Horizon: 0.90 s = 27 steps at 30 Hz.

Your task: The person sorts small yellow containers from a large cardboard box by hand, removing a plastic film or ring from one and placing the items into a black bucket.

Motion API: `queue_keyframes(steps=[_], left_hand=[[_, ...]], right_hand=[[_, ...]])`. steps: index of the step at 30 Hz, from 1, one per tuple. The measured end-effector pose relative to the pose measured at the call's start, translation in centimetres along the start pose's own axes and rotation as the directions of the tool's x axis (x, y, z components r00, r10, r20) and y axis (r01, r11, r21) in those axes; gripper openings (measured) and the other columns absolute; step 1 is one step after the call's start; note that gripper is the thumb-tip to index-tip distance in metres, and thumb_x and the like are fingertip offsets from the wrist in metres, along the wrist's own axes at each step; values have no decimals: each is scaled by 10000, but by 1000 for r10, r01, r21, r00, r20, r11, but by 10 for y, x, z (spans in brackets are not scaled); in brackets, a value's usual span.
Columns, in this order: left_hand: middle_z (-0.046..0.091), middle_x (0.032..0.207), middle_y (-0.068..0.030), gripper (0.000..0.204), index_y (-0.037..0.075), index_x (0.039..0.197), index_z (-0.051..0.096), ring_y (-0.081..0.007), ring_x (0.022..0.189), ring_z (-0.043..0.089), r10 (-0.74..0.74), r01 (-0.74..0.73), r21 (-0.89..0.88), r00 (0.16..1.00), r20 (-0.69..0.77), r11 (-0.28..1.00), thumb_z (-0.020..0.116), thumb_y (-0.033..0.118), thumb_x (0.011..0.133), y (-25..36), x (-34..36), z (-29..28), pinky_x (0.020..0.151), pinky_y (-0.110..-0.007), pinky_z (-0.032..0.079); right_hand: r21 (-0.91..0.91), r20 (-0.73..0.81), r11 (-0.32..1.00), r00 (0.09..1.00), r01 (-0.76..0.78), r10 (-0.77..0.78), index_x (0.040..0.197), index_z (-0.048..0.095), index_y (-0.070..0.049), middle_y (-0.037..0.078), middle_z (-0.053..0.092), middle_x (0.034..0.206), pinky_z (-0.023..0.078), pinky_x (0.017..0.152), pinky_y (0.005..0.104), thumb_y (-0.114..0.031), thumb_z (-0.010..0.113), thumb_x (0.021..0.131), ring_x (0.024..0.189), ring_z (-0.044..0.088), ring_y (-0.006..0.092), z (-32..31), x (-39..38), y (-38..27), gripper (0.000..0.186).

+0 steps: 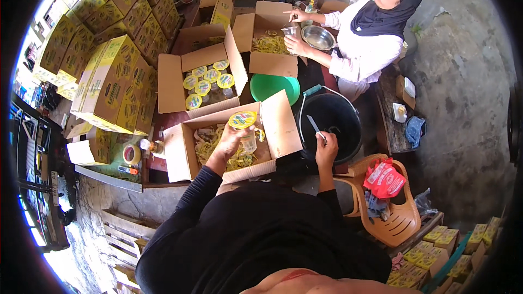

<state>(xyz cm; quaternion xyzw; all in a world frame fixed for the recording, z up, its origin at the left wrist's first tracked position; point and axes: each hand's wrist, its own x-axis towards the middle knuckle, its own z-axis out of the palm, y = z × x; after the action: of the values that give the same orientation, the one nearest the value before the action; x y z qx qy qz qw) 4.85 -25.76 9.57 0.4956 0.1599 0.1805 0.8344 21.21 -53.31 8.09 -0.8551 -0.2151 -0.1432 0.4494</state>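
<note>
Left hand (230,140) gripped cup (243,120) over box (282,125), right hand (327,149) pinched knife (314,124) over bucket (346,139); loose grip could've dropped knife in.

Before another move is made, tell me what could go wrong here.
The narrow blade in the right hand looks bare; it might nick someone, or slip into the black bucket it overlaps in this view. The yellow-lidded clear cup in the left hand could drop among the yellow strips in the open carton if the grip loosens.
</note>
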Motion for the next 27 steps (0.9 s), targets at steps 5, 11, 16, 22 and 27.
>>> queue_keyframes(steps=[5, 11, 16, 22, 27], left_hand=[[657, 1153, -43, 565, 31, 1290, 537, -145, 1087, 614, 71, -111, 236, 982, 173, 965, 812, 106, 801, -3, 11, 40, 970, -320, 480], [616, 1153, -75, 631, 40, 1289, 479, -183, 1072, 605, 157, -287, 438, 938, 308, 852, 806, 67, 750, -9, 24, 99, 947, -325, 493], [596, 1114, -163, 598, 22, 1237, 505, -323, 1103, 600, 132, -361, 593, 909, 394, 720, 780, 84, 710, -16, 36, 124, 969, -394, 483], [593, 1170, -198, 752, 28, 1291, 457, -387, 1171, 553, 199, -508, 730, 858, 473, 457, 832, 175, 657, -40, 48, 135, 1036, -489, 373], [582, 1201, -173, 811, 53, 1344, 412, -348, 1213, 530, 152, -487, 811, 873, 463, 325, 821, 205, 660, -56, 58, 145, 1069, -495, 305]], right_hand=[[30, -27, 997, 997, 73, -72, 966, 683, -37, 107, 618, 923, 469, 753, 408, -121, 671, 903, 888, 583, 302, -14, 11, -7, 106], [85, -42, 988, 992, 125, -122, 990, 688, -49, 92, 623, 931, 465, 757, 391, -78, 658, 904, 873, 578, 285, -52, 28, -34, 96], [27, -6, 960, 960, 279, -279, 999, 693, -71, 64, 609, 928, 454, 757, 372, -26, 648, 878, 876, 550, 263, -80, 36, -56, 136], [-103, 69, 927, 932, 360, -355, 998, 700, -115, 41, 591, 933, 423, 805, 402, -46, 660, 856, 898, 529, 269, -96, 42, -72, 163], [-217, 105, 879, 905, 425, -412, 1000, 702, -135, 25, 591, 944, 412, 819, 403, -68, 673, 843, 912, 539, 261, -99, 52, -74, 174]])
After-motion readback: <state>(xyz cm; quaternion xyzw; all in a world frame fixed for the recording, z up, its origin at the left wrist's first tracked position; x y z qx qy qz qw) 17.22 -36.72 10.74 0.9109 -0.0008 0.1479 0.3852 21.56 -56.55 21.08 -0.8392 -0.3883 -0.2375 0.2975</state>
